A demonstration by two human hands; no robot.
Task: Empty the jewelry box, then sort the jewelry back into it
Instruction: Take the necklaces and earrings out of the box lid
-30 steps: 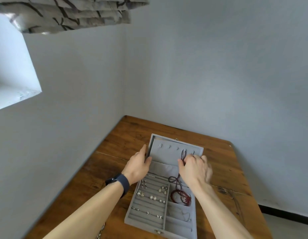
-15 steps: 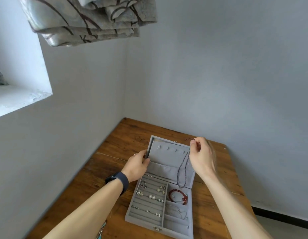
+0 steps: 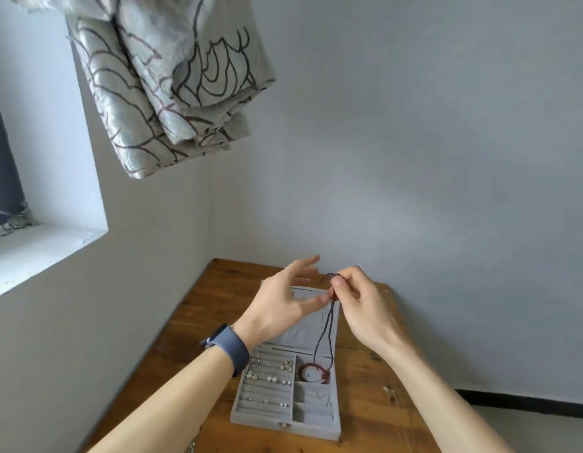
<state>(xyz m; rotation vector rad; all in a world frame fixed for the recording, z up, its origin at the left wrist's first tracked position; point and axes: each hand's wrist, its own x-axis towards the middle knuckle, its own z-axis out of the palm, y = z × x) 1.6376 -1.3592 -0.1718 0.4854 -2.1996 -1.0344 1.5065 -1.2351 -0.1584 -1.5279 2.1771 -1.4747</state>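
Necklace (image 3: 322, 331): dark beaded loop, long axis vertical, hanging over open jewelry box (image 3: 283, 426) on table (image 3: 365, 403).
Right hand (image 3: 362, 308): pinches its top end.
Left hand (image 3: 277, 305): fingers spread, thumb tip just beside strand.

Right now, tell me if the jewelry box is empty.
Not empty: earrings sit in the rows of the jewelry box, a red bracelet lies in a compartment, and the dark necklace hangs from the right hand.

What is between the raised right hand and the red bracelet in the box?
A dark beaded necklace, pinched by the right hand, hangs there in a long loop reaching down toward the red bracelet; the head view shows it.
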